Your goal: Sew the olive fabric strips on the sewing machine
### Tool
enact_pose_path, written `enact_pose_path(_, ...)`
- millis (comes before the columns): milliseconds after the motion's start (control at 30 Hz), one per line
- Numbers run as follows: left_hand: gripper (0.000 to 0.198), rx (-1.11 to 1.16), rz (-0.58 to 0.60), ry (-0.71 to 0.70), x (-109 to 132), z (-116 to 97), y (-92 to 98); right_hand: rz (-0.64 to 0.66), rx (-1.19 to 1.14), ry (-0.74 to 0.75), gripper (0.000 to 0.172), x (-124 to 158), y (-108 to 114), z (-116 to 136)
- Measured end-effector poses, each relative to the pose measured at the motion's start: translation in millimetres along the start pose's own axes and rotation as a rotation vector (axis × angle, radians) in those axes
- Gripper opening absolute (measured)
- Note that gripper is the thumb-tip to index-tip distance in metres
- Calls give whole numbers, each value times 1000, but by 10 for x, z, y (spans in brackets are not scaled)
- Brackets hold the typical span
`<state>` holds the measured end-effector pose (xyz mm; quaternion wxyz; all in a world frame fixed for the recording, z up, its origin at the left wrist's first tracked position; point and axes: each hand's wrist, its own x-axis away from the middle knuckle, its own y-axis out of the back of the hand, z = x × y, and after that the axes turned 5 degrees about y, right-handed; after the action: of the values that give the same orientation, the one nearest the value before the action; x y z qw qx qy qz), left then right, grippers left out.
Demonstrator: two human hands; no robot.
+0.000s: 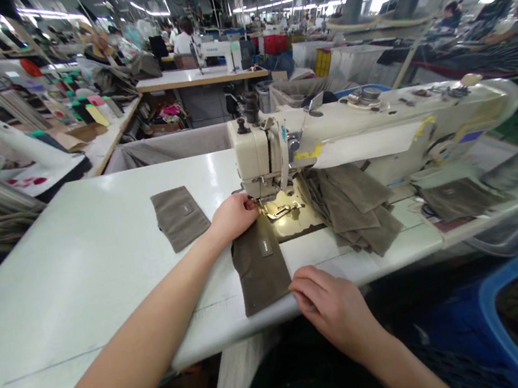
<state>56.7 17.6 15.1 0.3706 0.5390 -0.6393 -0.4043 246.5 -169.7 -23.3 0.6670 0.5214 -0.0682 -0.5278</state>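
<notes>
The grey-brown fabric piece [259, 280] lay flat on the surface [123, 243], its far end at the needle area of the sewing machine [257, 154] and its near end by the surface's front edge. Our left hand [235, 214] had its fingers bunched together at that far end; whether they were clamped on the cloth we could not tell. Our right hand [329, 298] had thumb and forefinger pinched on the near right corner. For good work here, we judged, both hands needed light, even tension so the cloth neither puckered nor skewed, the right steering the corner in line and the left staying clear of the needle. We also reckoned the fabric heap [355, 204], just beside the metal plate [294, 224], could snag a drifting edge.
</notes>
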Motion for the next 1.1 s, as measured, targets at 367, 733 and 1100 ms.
enact_pose_path(367, 20, -264, -239, -125, 301, -120, 67, 57, 15, -12, 21, -17, 46, 30)
enact_pose_path(733, 33, -312, -243, -799, 1718, 54, -307, 119, 48, 4, 38, 31, 81, 18)
enact_pose_path(1100, 29, -242, -265, -814, 1541, 110, -287, 152, 79, -59, 33, -134, 76, 0)
